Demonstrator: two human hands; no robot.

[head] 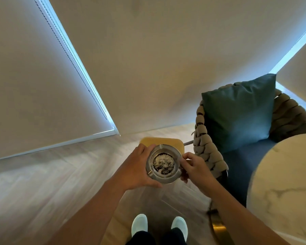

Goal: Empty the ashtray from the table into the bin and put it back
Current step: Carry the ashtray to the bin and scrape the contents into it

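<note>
The ashtray (pixel 163 163) sat level between both hands: left hand (pixel 138 167) cupped its rim with spread fingers (pixel 153 184), right hand (pixel 193 167) pinched the opposite edge.

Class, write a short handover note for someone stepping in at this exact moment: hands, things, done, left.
Left hand: grips the ashtray's left rim.
Right hand: pinches its right rim.
Ashtray: level, in the air, full of ash, over the floor before the yellow bin.
Marble table: on the right.
Done: ashtray lifted off.
Left: tip it into the bin, return it to the table.
</note>
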